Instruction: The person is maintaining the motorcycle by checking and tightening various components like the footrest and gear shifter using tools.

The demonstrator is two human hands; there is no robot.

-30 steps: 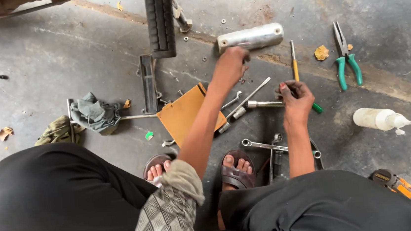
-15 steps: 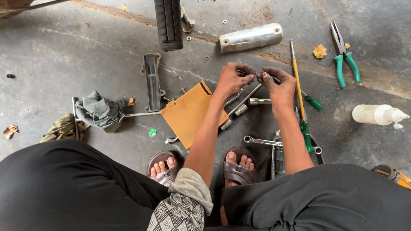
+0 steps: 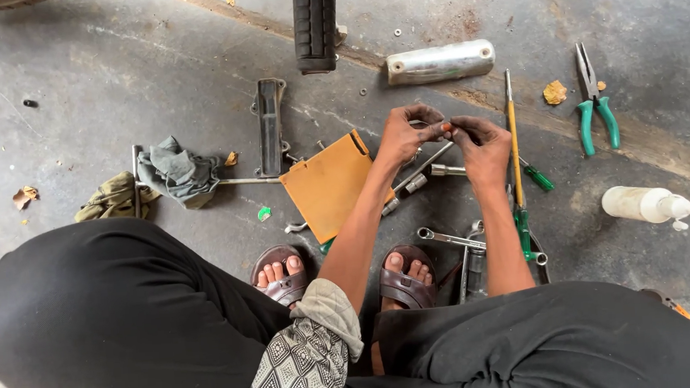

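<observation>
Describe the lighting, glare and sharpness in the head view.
Head view: soft, even daylight, with faint shadows under the hands; mild glare on the chrome cover; concrete floor and pliers sharp; the tiny part between the fingertips is too small to resolve.

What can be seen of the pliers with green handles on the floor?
The green-handled metal pliers lie flat on the grey concrete floor, far right of both hands, jaws pointing away from the person and shut, handles slightly spread. Steel head, green plastic-looking grips. Nothing touches them; a crumpled yellowish scrap lies just to their left.
</observation>
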